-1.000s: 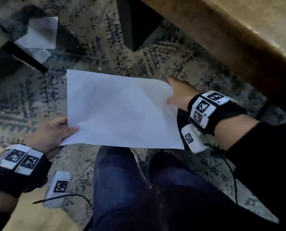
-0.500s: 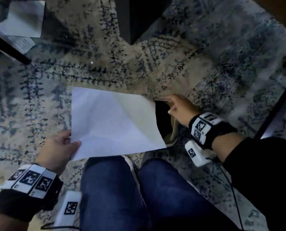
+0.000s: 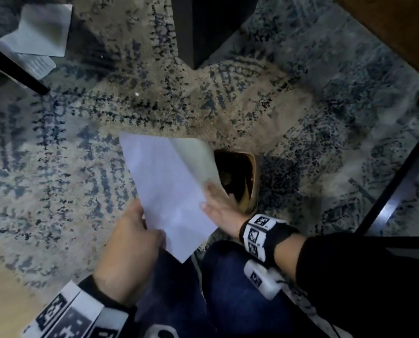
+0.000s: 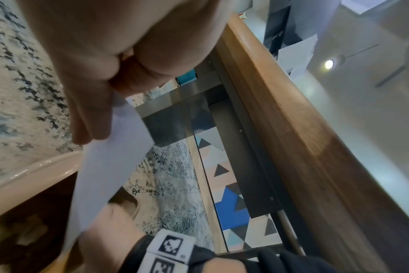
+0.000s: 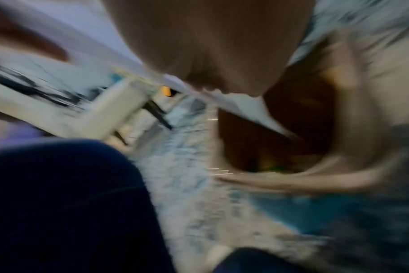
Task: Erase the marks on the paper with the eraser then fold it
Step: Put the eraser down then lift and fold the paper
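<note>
The sheet of paper [image 3: 169, 191] hangs in the air above the rug [image 3: 57, 167], in front of the person's knees, its long axis running from the far left corner down to a near corner that points toward the lap. The left hand [image 3: 133, 242] pinches its near left edge, while the right hand [image 3: 218, 206] lies with straight fingers against its right edge. Just beyond, a tan bin [image 3: 251, 181] stands on the rug; its dark contents cannot be made out.

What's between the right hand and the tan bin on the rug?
Head view: the sheet of paper's right edge. The right hand touches it, and the tan bin sits just behind on the rug.
</note>
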Demonstrator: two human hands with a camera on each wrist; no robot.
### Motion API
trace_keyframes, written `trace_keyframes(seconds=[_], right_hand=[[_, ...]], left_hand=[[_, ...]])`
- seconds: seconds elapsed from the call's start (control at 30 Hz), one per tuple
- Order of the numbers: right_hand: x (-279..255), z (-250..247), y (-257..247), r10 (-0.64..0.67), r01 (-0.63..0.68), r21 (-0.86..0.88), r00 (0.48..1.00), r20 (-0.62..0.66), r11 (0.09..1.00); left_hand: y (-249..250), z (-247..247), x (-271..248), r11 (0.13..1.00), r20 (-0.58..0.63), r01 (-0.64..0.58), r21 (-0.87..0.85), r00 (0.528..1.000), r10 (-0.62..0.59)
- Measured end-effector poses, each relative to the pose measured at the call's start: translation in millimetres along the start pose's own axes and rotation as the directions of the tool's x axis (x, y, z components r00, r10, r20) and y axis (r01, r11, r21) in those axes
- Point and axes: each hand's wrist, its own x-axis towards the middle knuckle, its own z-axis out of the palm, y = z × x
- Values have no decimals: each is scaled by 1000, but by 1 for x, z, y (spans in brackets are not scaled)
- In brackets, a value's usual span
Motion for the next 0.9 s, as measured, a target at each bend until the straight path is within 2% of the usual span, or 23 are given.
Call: trace_keyframes(seconds=[0.03,0.07,0.1,0.17,0.23,0.3,0.33,0.4,0.43,0.47,0.5,0.57,0.63,0.67,0.7,0.73,0.8,0.83,0.87,0.9], right_hand=[[4,-8,11,127,-128,-29,992,-28,991],[8,-15,19,184,-187,-33,981,-60,982],[8,-20,20,164,-165,-4,983,-88,986],[2,-22,3,-33,49,124,991,-128,991],[-10,-15,-29,-263,287,156,952,-160,945],[-15,-4,-42,-382,398,132,914,-134,908],[-13,-1,-37,-351,365,148,930,-113,919],[-3,-4,-12,-122,137,177,988,-93,975],[-1,-11,-1,-9,26,158,994,-108,987],[1,-18,7,51,-33,133,990,-133,991],[1,-22,8,45,-25,126,987,-155,992],[-7,-23,-12,-147,172,136,974,-175,976],[-20,-13,-44,-401,417,82,902,-161,905],[-24,-6,-53,-485,498,70,862,-149,864],[-22,0,-52,-509,523,73,847,-152,849],[-17,0,-45,-463,482,102,871,-161,870],[1,-6,-16,-225,246,137,962,-154,959],[9,-12,-3,-110,129,118,982,-154,985],[14,-19,6,-51,69,99,983,-177,993],[16,-22,7,-47,71,106,976,-214,992]], left_hand=[[1,0,-2,1000,6,5,14,1000,-5],[2,-1,-3,1000,5,15,24,1000,-15],[3,-1,-3,999,1,24,34,1000,-24],[6,3,-1,998,8,48,28,999,-49],[6,9,1,998,43,57,1,997,-57],[6,12,2,998,99,62,-34,993,-58],[6,12,0,996,122,65,-61,991,-57],[5,9,-3,991,154,84,-106,986,-68],[5,8,-5,988,165,87,-128,984,-65],[5,8,-5,986,175,85,-140,983,-60],[5,7,-5,987,176,85,-139,983,-60],[4,10,-1,983,169,98,-154,983,-71],[6,14,2,972,159,126,-196,983,-95],[7,15,4,966,155,138,-217,982,-105],[7,14,5,967,155,125,-223,984,-92],[8,12,3,962,167,118,-246,983,-78],[11,5,-3,943,219,132,-304,974,-66],[13,0,-7,940,238,135,-313,969,-60],[14,-3,-12,938,254,144,-315,965,-63],[14,-6,-13,937,269,151,-316,961,-64]])
